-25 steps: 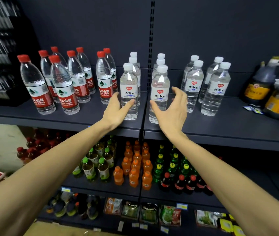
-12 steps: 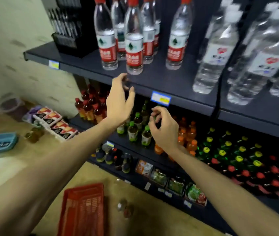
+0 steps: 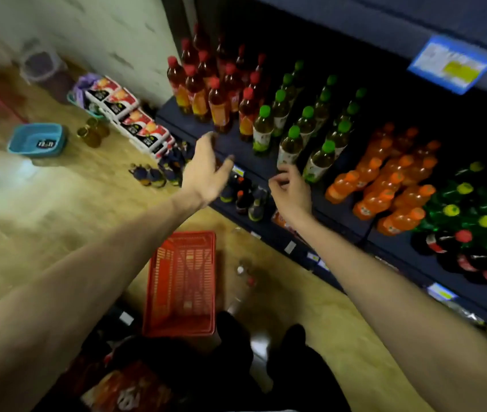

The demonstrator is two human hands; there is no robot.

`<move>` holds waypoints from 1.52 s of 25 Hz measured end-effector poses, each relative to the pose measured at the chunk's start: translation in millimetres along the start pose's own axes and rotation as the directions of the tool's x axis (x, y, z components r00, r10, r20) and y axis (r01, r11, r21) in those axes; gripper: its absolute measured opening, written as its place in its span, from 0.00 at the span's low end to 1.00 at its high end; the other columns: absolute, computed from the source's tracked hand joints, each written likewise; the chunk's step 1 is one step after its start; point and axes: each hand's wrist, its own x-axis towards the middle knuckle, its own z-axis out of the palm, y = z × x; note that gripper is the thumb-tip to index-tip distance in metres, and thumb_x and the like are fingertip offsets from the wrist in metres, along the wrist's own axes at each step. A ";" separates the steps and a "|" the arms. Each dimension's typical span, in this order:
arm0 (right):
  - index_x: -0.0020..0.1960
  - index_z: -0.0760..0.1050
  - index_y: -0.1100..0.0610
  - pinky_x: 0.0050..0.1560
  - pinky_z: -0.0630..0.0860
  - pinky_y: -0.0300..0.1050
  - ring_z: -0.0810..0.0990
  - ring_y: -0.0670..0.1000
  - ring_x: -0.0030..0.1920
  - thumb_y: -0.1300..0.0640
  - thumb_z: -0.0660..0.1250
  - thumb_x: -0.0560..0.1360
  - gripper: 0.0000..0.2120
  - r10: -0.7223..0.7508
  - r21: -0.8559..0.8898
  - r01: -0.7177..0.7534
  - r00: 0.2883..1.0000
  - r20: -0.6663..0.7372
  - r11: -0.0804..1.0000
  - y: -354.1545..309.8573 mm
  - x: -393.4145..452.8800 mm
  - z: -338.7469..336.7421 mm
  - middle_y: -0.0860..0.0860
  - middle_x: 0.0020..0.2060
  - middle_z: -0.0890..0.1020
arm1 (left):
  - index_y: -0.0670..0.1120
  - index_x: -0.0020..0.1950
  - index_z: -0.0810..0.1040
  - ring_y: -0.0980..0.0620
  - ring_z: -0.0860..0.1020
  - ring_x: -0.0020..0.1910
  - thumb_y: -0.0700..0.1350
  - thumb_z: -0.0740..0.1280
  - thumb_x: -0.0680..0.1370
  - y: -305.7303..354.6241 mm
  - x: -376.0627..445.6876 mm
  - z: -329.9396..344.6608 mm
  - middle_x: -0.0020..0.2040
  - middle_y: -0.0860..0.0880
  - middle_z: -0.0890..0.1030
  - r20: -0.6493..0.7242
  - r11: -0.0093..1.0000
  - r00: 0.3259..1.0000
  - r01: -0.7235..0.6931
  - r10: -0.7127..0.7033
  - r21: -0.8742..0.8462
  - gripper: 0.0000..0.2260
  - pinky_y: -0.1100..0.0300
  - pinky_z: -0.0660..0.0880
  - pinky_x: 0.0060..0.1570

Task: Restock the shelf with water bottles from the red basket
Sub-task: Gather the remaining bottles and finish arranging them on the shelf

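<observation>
The red basket (image 3: 181, 281) stands on the wooden floor below my arms, and its mesh bottom shows with no bottle visible inside. Just right of it, blurred clear water bottles (image 3: 243, 273) lie on the floor. My left hand (image 3: 206, 171) hangs in the air with its fingers spread and holds nothing. My right hand (image 3: 289, 188) is beside it, fingers loosely curled and empty. Both hands are in front of the drinks shelf, well above the basket. The shelf of water bottles is out of view, apart from its front edge with a blue price tag (image 3: 451, 63).
The dark shelf (image 3: 236, 150) carries red-capped, green-capped (image 3: 291, 144) and orange bottles (image 3: 384, 185). Small dark bottles sit on the lowest shelf. On the floor to the left are a blue tub (image 3: 37, 139), boxed packs (image 3: 129, 117) and small jars. My dark shoes are near the basket.
The view has swung down from the water shelf to the floor. Both hands have left the water bottles and dropped to the lower shelves, and the red basket has come into full view.
</observation>
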 end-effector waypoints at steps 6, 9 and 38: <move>0.69 0.71 0.53 0.54 0.80 0.57 0.83 0.52 0.51 0.51 0.69 0.79 0.20 0.266 -0.094 -0.256 0.956 0.122 0.962 159.5 1.9 99.4 0.45 0.53 0.82 | 0.43 0.73 0.65 0.40 0.79 0.57 0.51 0.66 0.80 -118.5 -14.1 112.8 0.64 0.43 0.74 0.173 0.989 0.975 0.128 -0.139 0.071 0.24 0.47 0.76 0.53; 0.77 0.63 0.55 0.60 0.76 0.52 0.79 0.54 0.63 0.51 0.68 0.80 0.29 0.402 -0.149 -0.378 0.895 0.193 0.914 238.7 7.8 142.1 0.48 0.64 0.78 | 0.46 0.73 0.66 0.49 0.80 0.51 0.52 0.66 0.81 -180.0 -27.6 184.8 0.66 0.46 0.75 0.243 0.974 0.944 0.213 -0.224 0.070 0.23 0.48 0.77 0.52; 0.83 0.46 0.45 0.72 0.67 0.61 0.61 0.62 0.79 0.50 0.76 0.74 0.50 0.639 -0.204 -0.660 0.527 0.560 0.723 537.5 -19.5 370.9 0.54 0.82 0.54 | 0.44 0.79 0.62 0.42 0.75 0.68 0.54 0.68 0.78 -468.4 -123.3 514.6 0.75 0.43 0.70 0.390 0.851 0.763 0.508 -0.516 0.133 0.33 0.48 0.73 0.65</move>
